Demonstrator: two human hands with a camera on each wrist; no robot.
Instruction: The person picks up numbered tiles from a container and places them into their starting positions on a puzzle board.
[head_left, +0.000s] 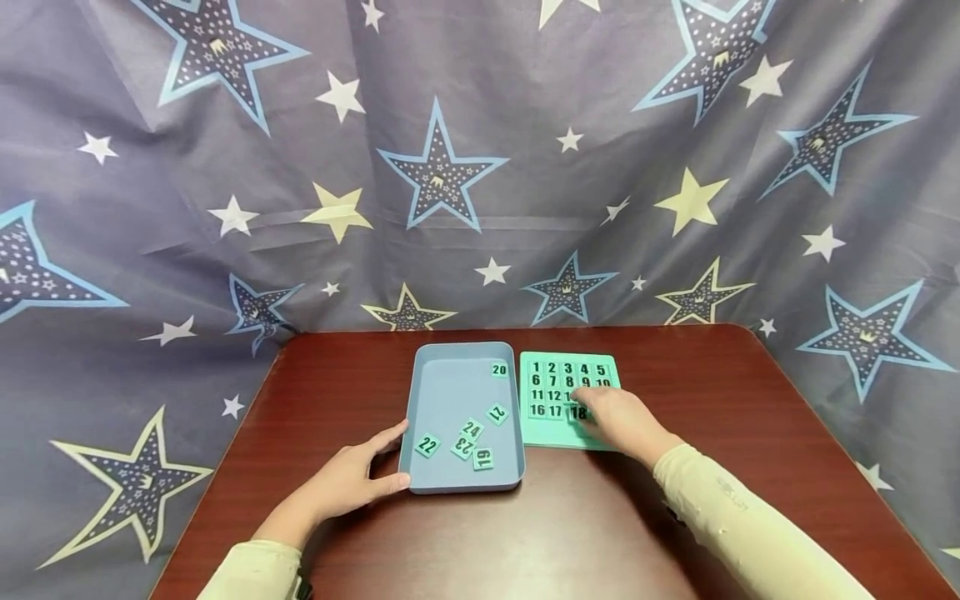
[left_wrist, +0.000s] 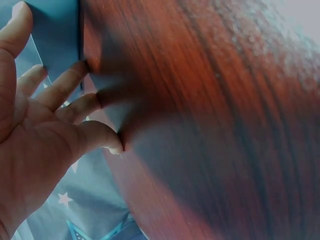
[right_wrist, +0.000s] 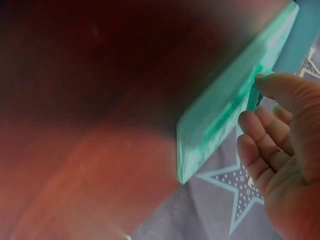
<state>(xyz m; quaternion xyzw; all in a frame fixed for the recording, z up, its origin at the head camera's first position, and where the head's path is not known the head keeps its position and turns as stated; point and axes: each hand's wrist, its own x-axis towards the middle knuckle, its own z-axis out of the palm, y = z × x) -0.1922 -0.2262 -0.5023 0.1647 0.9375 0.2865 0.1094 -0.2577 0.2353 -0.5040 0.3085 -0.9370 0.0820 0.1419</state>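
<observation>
My right hand (head_left: 628, 423) pinches the green number tile (head_left: 578, 413) marked 18 between thumb and fingers; the tile is tilted just over the bottom row of the green number board (head_left: 555, 432). In the right wrist view the same tile (right_wrist: 253, 98) stands at the fingertips near the board (right_wrist: 192, 150). Rows from 1 to 17 fill the board, with a few numbers hidden behind the fingers. On the left, a blue-grey tray (head_left: 438, 392) lies flat beside the board. My left hand (head_left: 341, 482) touches its left side with spread, fairly straight fingers and the thumb.
Inside the tray lie several loose tiles: 20 (head_left: 499, 370) at the far right, 21 (head_left: 497, 414), 24 (head_left: 471, 429), 23 (head_left: 463, 447), 19 (head_left: 483, 457) and 22 (head_left: 427, 445). A brown wooden table (head_left: 480, 542) bears everything. A star-patterned curtain (head_left: 480, 250) hangs behind it.
</observation>
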